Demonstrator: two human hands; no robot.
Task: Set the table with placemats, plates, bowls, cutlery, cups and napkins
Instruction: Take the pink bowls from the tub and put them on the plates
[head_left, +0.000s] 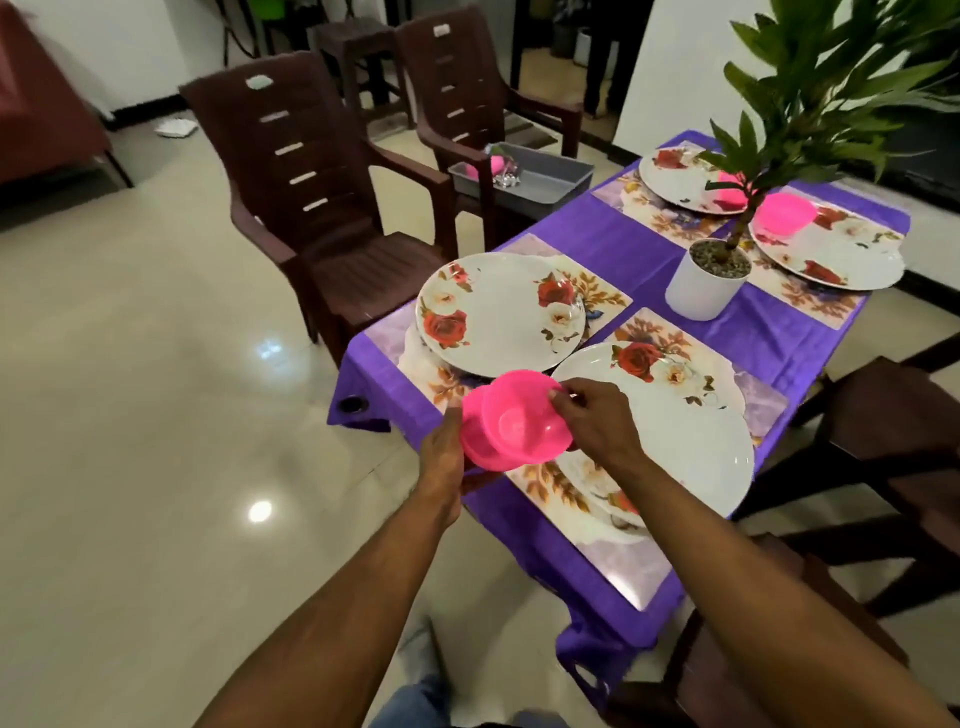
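nearby, potted plant stands between plates.

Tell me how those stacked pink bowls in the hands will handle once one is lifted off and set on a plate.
The pink bowls look like thin translucent plastic, so probably light and unlikely to break. They sit nested, so they may cling; the left hand steadies the lower one while the right hand pinches the upper rim. On the glossy plate one might slide if nudged.
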